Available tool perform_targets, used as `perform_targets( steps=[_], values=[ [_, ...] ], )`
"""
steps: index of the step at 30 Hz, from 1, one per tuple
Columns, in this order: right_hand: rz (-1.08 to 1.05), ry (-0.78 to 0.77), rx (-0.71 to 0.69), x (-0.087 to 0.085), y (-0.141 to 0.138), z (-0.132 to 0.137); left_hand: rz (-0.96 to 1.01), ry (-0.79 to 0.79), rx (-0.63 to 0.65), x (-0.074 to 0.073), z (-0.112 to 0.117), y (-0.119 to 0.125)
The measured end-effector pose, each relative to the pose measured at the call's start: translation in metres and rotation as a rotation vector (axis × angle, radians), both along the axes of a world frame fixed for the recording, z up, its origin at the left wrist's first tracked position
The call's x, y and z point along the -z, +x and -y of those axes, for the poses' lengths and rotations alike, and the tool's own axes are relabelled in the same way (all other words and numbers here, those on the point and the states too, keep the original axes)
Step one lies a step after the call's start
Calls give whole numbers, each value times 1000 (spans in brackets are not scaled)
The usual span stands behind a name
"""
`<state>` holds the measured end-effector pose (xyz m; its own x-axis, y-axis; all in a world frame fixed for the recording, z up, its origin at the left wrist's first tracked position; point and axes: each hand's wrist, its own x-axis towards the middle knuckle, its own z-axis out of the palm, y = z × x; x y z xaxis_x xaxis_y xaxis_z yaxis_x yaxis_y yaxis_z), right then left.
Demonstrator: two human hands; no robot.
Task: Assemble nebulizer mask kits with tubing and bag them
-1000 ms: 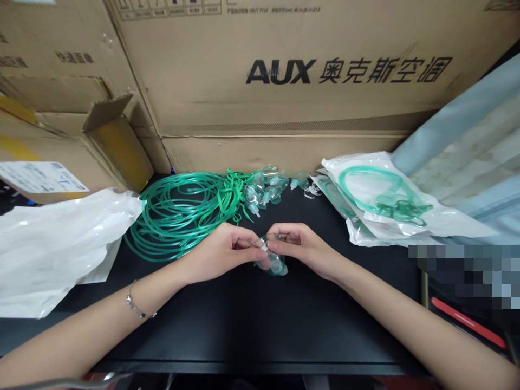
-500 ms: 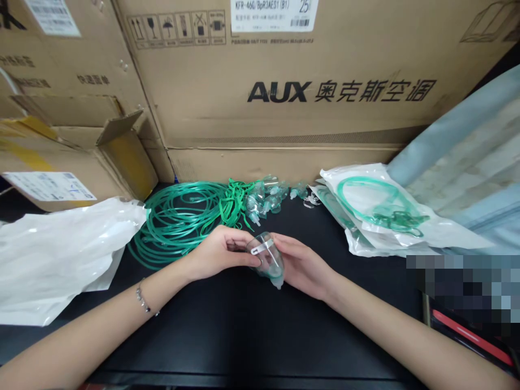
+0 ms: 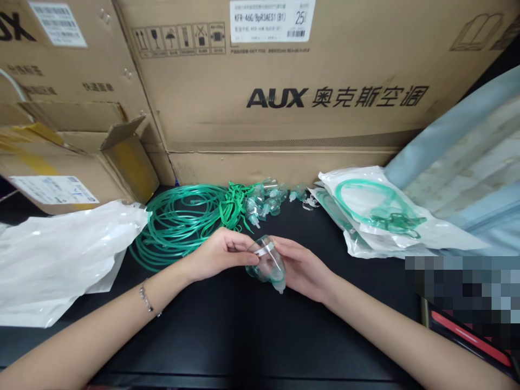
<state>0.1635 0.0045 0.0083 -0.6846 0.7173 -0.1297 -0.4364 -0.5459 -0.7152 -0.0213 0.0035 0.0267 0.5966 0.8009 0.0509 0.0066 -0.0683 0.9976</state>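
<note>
Since 1 s ago we've turned the clear mask [image 3: 268, 265] upward btwn both hands, just above the black table [image 3: 244, 336]. Our right hand [image 3: 304, 269] cups it, fingers curled round. Our left hand [image 3: 219, 253] pinches its metal strip [image 3: 262, 250], so strip fitting looks underway.

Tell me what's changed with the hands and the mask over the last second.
The clear mask has been turned up so its dome and white strip face the camera. The right hand went from pinching it on top to cradling it from the side; the left hand keeps pinching at the strip. Green tubing and the bagged sets lie as before.
</note>
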Motion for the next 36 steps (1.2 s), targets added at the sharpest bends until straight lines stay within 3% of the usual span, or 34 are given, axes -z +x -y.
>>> perform_targets(
  steps=[6,13,24,28,31,33,36],
  values=[
    [-48,-16,-46,2,-4,2,27,-15,24,-3,1,1],
    [-26,74,-29,0,0,1,66,-103,30,-2,0,0],
    [-3,116,-6,-1,0,4,-27,-58,-5,1,-2,0],
    [16,105,108,-4,3,-1,36,38,-138,5,-3,3],
    [-16,130,218,-8,6,-4,-5,284,-440,9,4,8],
    [-39,172,292,-9,6,-4,-50,377,-576,12,11,13],
    [-23,219,331,-5,2,-1,-91,312,-556,18,21,22]
  ],
)
